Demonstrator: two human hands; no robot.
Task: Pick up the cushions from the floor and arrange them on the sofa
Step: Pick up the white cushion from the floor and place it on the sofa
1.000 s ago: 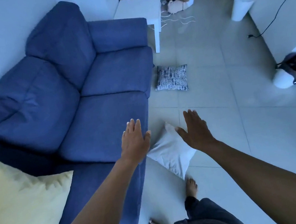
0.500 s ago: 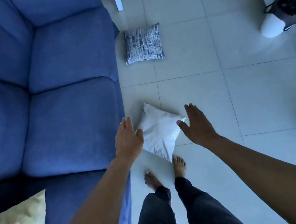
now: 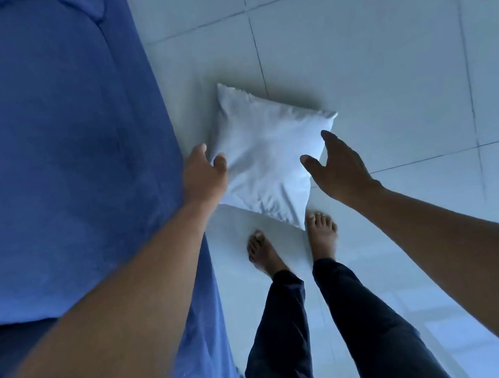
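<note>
- Blue sofa [image 3: 46, 152] fills the left side.
- White cushion [image 3: 266, 161] lies on the tiled floor [image 3: 383, 60], right beside the sofa, just ahead of the bare feet [image 3: 322, 233].
- Left hand [image 3: 205, 175] touches its left edge, fingers loosely curled, not clamped.
- Right hand [image 3: 339, 167] sits at its right edge, fingers spread wide.

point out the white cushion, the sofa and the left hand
white cushion [image 3: 264, 158], head view, middle of its top face
sofa [image 3: 56, 157], head view, blue seat cushion
left hand [image 3: 205, 175], head view, back of the hand at the cushion's left edge
</note>
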